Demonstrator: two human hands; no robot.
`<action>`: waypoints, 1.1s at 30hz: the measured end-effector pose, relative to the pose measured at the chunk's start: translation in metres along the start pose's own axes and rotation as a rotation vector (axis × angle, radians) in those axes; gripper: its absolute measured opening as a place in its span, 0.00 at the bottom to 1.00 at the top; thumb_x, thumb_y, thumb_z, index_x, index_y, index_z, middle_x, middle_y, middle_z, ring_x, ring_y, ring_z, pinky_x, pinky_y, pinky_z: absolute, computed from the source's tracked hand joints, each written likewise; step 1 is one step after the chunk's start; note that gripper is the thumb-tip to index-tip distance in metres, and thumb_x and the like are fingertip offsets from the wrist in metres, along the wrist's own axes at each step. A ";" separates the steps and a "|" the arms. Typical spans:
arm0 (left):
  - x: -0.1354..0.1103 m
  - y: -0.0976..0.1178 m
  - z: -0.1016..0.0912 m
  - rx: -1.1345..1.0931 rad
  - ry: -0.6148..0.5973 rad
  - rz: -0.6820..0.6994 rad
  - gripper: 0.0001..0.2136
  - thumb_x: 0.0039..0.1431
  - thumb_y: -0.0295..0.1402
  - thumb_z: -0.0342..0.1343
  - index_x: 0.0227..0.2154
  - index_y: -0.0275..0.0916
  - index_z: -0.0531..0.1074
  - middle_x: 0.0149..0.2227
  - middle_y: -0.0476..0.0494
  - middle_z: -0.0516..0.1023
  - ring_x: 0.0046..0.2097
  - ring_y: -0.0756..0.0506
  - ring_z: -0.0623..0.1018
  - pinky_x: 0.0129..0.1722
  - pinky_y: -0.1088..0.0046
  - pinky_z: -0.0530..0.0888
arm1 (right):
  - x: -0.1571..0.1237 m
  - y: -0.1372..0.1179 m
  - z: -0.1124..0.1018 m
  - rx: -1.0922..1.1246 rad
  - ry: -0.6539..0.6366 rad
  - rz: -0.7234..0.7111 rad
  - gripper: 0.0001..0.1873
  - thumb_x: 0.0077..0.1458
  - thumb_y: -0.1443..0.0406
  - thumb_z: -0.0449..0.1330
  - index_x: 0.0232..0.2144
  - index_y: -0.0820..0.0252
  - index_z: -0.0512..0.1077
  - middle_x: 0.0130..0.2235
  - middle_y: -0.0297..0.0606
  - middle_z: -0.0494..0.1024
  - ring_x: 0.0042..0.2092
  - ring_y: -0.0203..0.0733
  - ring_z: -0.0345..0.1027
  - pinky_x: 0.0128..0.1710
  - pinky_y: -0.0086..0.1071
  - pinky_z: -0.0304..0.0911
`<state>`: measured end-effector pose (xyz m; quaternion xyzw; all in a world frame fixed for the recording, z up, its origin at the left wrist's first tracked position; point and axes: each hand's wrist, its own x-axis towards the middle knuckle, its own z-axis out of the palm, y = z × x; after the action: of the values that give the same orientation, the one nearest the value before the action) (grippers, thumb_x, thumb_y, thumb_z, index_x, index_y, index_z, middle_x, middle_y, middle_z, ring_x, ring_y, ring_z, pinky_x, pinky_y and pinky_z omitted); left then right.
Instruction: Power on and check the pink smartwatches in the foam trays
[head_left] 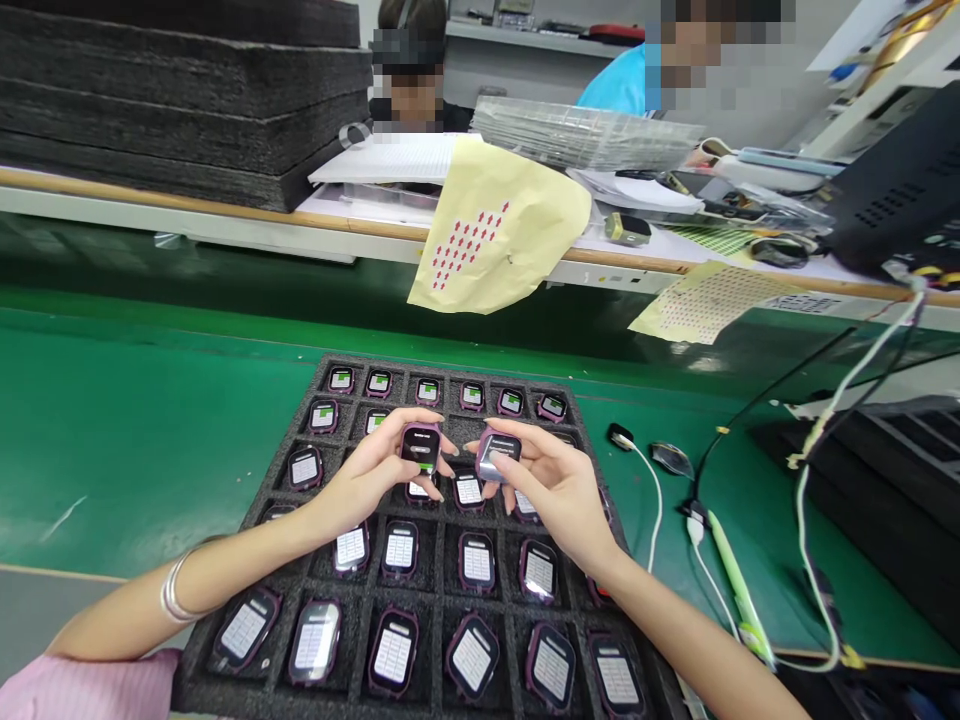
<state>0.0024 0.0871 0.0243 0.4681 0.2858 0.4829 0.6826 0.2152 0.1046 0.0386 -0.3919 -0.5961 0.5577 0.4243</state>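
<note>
My left hand point(380, 462) is closed round a smartwatch body point(420, 446) with a purple frame and a lit screen, the thumb on the lower part of its glass. A second purple smartwatch body point(496, 458) is gripped in my right hand point(545, 478), whose thumb also lies on the screen. Both are held side by side above a black foam tray point(360, 590). In the tray's compartments lie several more such watches, among them one at the front point(393, 652). Most show white lists; those along the back row show some green. My hands and forearms hide several compartments.
Stacked black foam trays point(180, 100) stand on the shelf at the back left. Yellow sticker sheets point(502, 230) hang over its edge. Right of the tray are a white cable point(658, 500), a small black charger point(620, 436) and a green pen-like tool point(735, 580). Two people are beyond the shelf.
</note>
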 end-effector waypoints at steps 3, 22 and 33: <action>-0.001 -0.002 -0.002 0.007 -0.006 -0.001 0.19 0.53 0.23 0.50 0.49 0.41 0.63 0.45 0.40 0.71 0.43 0.43 0.74 0.36 0.66 0.76 | -0.001 0.000 -0.001 0.008 -0.020 0.005 0.15 0.57 0.63 0.60 0.48 0.54 0.72 0.40 0.40 0.78 0.26 0.40 0.73 0.18 0.29 0.65; -0.004 -0.001 0.004 0.037 -0.051 -0.029 0.17 0.57 0.25 0.50 0.50 0.41 0.62 0.43 0.42 0.71 0.42 0.43 0.73 0.37 0.66 0.76 | -0.016 -0.030 0.007 0.224 -0.163 0.019 0.19 0.56 0.67 0.62 0.50 0.53 0.69 0.42 0.42 0.78 0.28 0.38 0.75 0.19 0.25 0.68; -0.007 0.006 0.007 0.085 -0.022 -0.035 0.14 0.60 0.27 0.50 0.49 0.41 0.62 0.42 0.41 0.72 0.42 0.45 0.73 0.39 0.70 0.74 | -0.058 -0.070 0.031 0.321 -0.263 -0.078 0.22 0.60 0.68 0.58 0.56 0.47 0.65 0.46 0.44 0.77 0.36 0.44 0.77 0.33 0.32 0.74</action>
<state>0.0038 0.0790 0.0319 0.4970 0.3065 0.4532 0.6736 0.2055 0.0348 0.1041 -0.2194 -0.5645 0.6752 0.4211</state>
